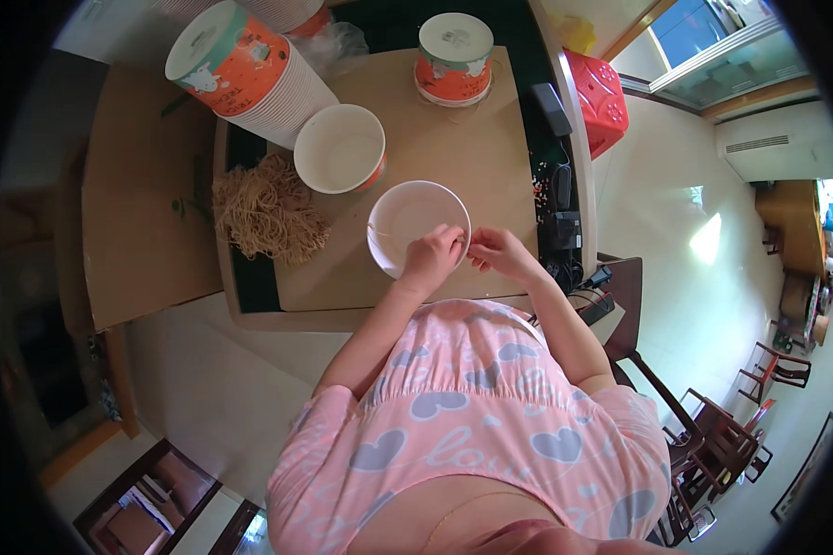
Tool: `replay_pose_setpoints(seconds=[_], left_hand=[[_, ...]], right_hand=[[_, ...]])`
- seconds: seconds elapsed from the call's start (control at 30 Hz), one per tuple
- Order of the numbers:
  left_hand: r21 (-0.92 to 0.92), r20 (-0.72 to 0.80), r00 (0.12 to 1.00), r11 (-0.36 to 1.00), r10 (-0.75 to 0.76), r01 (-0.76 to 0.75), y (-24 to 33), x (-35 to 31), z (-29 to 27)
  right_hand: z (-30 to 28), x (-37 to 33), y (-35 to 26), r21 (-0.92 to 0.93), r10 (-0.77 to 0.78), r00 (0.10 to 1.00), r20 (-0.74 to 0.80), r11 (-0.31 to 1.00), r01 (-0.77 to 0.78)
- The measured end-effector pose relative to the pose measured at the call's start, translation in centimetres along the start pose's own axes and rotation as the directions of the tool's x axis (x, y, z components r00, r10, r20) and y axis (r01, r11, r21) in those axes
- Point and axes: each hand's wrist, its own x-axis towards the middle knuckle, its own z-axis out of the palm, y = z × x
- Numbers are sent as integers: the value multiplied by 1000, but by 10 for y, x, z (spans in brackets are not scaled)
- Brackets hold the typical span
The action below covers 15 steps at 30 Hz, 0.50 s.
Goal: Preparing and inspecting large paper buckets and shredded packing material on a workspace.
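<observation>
A white paper bucket stands open-topped on the cardboard sheet in front of me. My left hand reaches over its opening, fingers pinched together at the inside of the right rim. From outside that rim, my right hand meets it, thumb and fingers closed. Whatever they pinch is too small to make out. A short piece of tan string shows at the bucket's left inner wall. Farther left lies a tangled heap of tan string. Just behind the bucket, another paper bucket stands with its mouth up.
A tall stack of nested paper buckets leans at the back left. An upside-down orange bucket sits at the back. Black power adapters and cables line the table's right edge. A red plastic stool stands beyond; a large carton is left.
</observation>
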Motion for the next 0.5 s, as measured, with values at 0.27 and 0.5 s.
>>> replay_pose_setpoints(seconds=[0.27,0.5], left_hand=[[-181,-137,989,983,-63,38,-2,0,-13],[-414,-139,977,906,-159,88,-3,8,-29]], right_hand=[[9,-5,-11,-600,-597,745,-298,724,340],[19,13,-52,-763,-543,835,84,504,404]])
